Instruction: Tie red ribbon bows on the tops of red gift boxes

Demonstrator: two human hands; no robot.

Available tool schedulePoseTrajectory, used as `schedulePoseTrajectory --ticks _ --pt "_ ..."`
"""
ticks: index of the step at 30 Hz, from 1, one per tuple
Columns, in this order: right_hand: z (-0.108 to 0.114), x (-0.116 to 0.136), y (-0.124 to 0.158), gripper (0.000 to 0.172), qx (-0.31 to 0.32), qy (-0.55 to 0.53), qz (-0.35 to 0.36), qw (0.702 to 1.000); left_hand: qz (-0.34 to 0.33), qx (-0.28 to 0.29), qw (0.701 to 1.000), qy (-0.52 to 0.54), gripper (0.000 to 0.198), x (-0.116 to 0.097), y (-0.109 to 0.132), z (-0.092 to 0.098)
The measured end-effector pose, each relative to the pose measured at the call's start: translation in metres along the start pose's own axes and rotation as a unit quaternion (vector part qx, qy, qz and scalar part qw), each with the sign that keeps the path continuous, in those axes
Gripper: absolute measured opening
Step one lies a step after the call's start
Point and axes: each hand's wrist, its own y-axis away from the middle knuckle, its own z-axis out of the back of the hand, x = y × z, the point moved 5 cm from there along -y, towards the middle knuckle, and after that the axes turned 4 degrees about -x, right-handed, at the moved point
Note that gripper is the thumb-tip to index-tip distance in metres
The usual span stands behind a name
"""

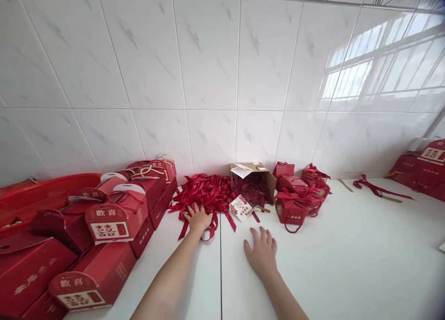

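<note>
My left hand (199, 219) lies with fingers spread on the near side of a heap of dark red ribbons (208, 192). Some ribbon ends hang out over the white tabletop around it. My right hand (262, 248) rests on or just above the table, fingers apart and nothing in them. Just beyond it are a square printed card (240, 208) and an open cardboard box (270, 183) on its side, with dark red pieces inside. Several small red gift boxes tied with ribbon (294, 206) stand to the right of the cardboard box.
Red gift boxes with white labels (111, 218) are stacked on the left, beside a red plastic basin (62, 188). Further right lie a loose ribbon (373, 188) and a thin tan strip (346, 185). More red boxes (417, 171) stand at the far right. A tiled wall (212, 60) backs the table.
</note>
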Motion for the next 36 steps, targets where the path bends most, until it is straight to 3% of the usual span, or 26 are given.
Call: schedulePoseTrajectory --ticks 5,11,18,24,29,32,36 --pt "0.002 -0.001 -0.001 0.051 0.001 -0.006 -0.006 1.000 -0.021 -0.003 1.000 -0.007 0.067 0.004 0.016 -0.001" --pt "0.005 -0.003 0.002 0.053 0.014 0.000 0.005 1.000 -0.096 0.015 0.995 -0.011 0.062 0.018 0.066 -0.001" --pt "0.006 -0.008 0.009 0.054 0.035 0.004 0.026 0.999 -0.139 0.045 0.989 -0.009 0.069 0.036 0.147 0.008" --pt "0.005 -0.012 0.011 0.056 0.047 0.004 0.036 0.998 -0.189 0.080 0.979 -0.005 0.075 0.050 0.236 0.017" --pt "0.002 -0.011 0.011 0.056 0.046 0.002 0.038 0.998 -0.215 0.129 0.968 0.009 0.068 0.062 0.295 0.014" --pt "0.000 -0.011 0.011 0.057 0.047 0.005 0.036 0.998 -0.229 0.139 0.963 0.033 0.071 0.064 0.300 0.008" --pt "-0.001 -0.012 0.010 0.056 0.047 0.013 0.033 0.998 -0.206 0.092 0.974 0.022 0.068 0.058 0.263 0.006"
